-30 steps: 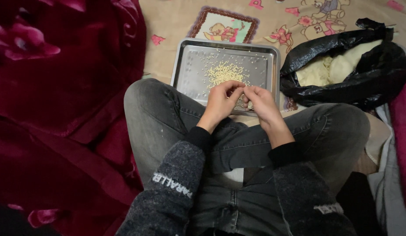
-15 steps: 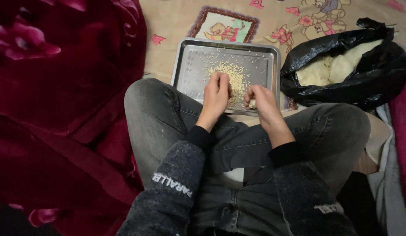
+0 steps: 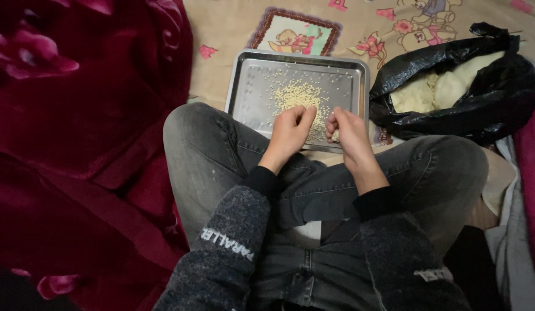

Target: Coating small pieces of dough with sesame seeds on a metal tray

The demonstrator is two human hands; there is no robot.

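Head view: the near edge of the metal tray (image 3: pixel 250 86) is hidden behind both hands, and what the black bag (image 3: pixel 480 86) at the right holds is only a pale, lumpy mass, hard to name. Half a second earlier the left hand (image 3: pixel 290 129) lay flat and stretched over the heap of pale grains (image 3: pixel 299 95); now it has drawn back toward the near edge with its fingers curled in. The right hand (image 3: pixel 349 129) has barely shifted. Its grip is pressed together, pinching a small pale lump at the fingertips. The left grip is loosely closed; whether it holds anything cannot be told. The grains lie mid-tray, just beyond both hands.
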